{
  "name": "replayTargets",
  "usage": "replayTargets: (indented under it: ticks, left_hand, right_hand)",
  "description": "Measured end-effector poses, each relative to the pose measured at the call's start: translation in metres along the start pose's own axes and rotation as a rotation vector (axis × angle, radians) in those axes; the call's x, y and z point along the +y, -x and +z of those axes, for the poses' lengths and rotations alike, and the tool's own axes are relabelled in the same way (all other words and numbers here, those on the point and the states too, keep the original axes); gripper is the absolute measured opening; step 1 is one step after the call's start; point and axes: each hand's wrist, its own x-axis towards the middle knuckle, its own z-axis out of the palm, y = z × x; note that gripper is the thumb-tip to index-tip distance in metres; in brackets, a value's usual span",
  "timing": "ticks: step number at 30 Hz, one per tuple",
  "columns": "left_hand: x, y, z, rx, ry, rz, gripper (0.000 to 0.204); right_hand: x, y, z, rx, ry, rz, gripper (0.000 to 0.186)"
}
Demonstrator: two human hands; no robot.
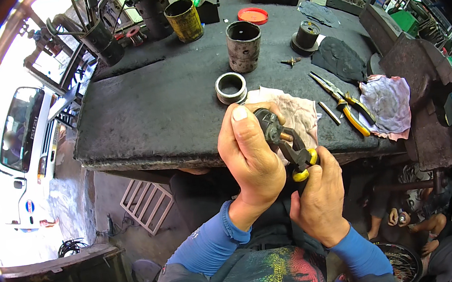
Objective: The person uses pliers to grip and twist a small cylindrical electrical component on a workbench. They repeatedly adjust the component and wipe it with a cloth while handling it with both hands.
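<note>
My left hand (252, 146) is closed around a dark, round metal part (266, 121), held up over the front edge of the workbench. A copper-coloured piece sticks out of its side. My right hand (322, 199) grips pliers (298, 156) with black and yellow handles. Their jaws point up at the copper-coloured piece; whether they bite on it I cannot tell. Just beyond my left hand lie a shiny metal ring (225, 96) and a pinkish cloth (298, 113). Behind the ring stands a grimy metal cylinder (244, 49).
To the right lie larger pliers (338, 95), a stained cloth (391, 102) and a black rag (339, 58). A small brass fitting (291, 62), a red lid (253, 16) and a yellow can (184, 22) sit farther back. A bench vise (433, 100) stands at right; another person's hands (398, 217) show below.
</note>
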Motion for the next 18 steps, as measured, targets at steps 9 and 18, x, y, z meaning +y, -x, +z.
replayTargets:
  ticks: [9, 18]
  left_hand:
    - [-0.003, -0.005, 0.001, -0.034, 0.032, 0.011, 0.047]
    - [0.024, -0.018, -0.023, -0.212, 0.393, -0.967, 0.042]
  right_hand:
    - [-0.003, 0.001, -0.007, -0.055, -0.162, 0.04, 0.063]
    - [0.026, -0.011, -0.042, 0.005, 0.113, -0.108, 0.044]
